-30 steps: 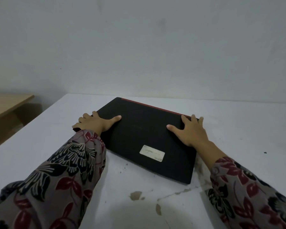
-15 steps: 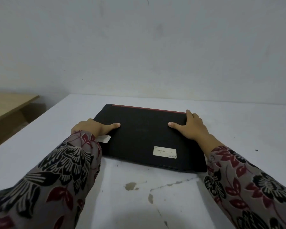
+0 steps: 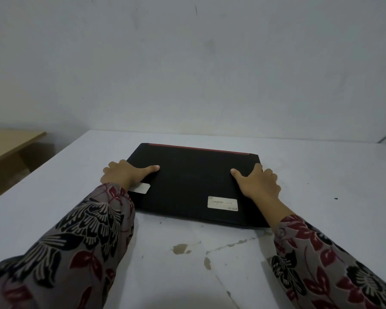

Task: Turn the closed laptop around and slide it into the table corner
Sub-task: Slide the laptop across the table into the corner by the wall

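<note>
While the closed black laptop (image 3: 194, 186) lies flat on the white table (image 3: 321, 179), both hands grip it by its short sides. The left hand (image 3: 125, 173) clamps the laptop's left edge, thumb stretched across the lid and fingers curled over the side. The right hand (image 3: 260, 182) clamps the laptop's right edge the same way, thumb pointing inward on the lid. A red strip (image 3: 198, 148) runs along the laptop's far edge, which sits near the wall (image 3: 187, 74) but apart from it. A white label (image 3: 222, 203) with handwriting is stuck on the lid near the laptop's near right corner; a second label (image 3: 140, 188) peeks out beside the left wrist. Floral sleeves (image 3: 76, 241) cover both forearms. Nearer than the laptop, the table's surface shows chipped brown patches (image 3: 181, 248). Left of the laptop, beyond the table's edge, stands a wooden desk (image 3: 9, 139).
</note>
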